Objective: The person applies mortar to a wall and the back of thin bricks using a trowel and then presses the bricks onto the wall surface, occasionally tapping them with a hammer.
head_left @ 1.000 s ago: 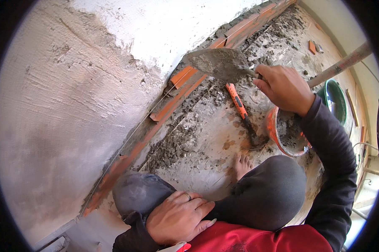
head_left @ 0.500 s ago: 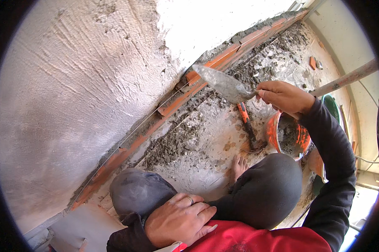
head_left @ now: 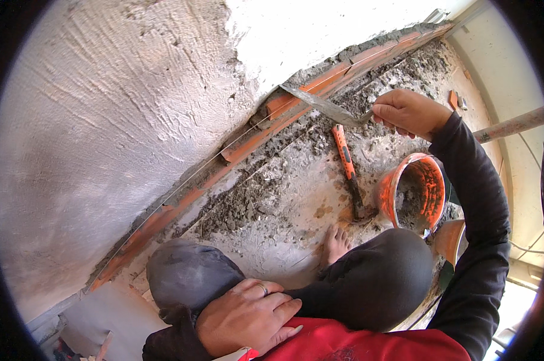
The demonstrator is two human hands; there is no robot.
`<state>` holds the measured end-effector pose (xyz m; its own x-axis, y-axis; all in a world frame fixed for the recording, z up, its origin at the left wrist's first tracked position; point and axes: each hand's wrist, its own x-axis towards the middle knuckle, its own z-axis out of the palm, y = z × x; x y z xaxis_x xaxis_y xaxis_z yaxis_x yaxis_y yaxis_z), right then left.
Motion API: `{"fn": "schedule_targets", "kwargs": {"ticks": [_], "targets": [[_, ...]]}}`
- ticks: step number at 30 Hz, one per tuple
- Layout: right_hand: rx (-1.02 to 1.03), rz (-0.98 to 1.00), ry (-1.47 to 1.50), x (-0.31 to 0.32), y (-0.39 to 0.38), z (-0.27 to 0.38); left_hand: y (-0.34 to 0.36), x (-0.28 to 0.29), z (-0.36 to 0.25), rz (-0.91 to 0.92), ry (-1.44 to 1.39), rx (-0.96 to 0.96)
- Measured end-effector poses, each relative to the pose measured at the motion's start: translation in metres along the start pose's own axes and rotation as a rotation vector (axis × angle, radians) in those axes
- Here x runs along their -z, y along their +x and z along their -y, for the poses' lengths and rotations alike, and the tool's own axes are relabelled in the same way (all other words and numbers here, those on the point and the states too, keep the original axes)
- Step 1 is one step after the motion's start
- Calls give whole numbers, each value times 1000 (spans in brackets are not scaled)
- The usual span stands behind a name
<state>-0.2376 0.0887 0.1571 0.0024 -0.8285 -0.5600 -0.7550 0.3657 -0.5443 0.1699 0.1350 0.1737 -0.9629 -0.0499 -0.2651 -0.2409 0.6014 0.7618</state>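
Observation:
My right hand (head_left: 411,113) is closed round the handle of a mortar-smeared pointed trowel (head_left: 329,108). Its blade is turned nearly edge-on, and the tip reaches over the brick course at the foot of the wall, beside a short raised brick (head_left: 282,104). Whether the tip touches the mortar there, I cannot tell. A thin string line (head_left: 190,177) runs along the low course of orange bricks (head_left: 239,148). My left hand (head_left: 245,316), with a ring on one finger, lies flat near my left knee and holds nothing.
An orange-handled hammer (head_left: 344,153) lies on the mortar-littered floor. Right of it stands an orange bucket (head_left: 389,192) with grey mortar inside. Another container (head_left: 449,240) is partly behind my knee. A pole (head_left: 512,127) slants in at the right. The rough wall (head_left: 115,132) rises on the left.
My right hand has moved a little farther off, and the trowel has rolled from showing its broad face to nearly edge-on. My left hand stays resting by the knee.

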Motion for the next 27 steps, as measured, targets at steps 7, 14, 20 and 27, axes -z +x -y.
{"fn": "schedule_targets", "kwargs": {"ticks": [7,14,20,27], "targets": [[-1,-6,38,22,3,-24,9,-4,3,17,-14,31],[-67,-45,18,45,3,-41,15,3,-6,16,-5,54],[-103,-103,-45,59,-3,-52,15,-1,-6,25,-2,39],[-87,-265,-172,42,-4,-66,9,0,-8,5,12,28]]}}
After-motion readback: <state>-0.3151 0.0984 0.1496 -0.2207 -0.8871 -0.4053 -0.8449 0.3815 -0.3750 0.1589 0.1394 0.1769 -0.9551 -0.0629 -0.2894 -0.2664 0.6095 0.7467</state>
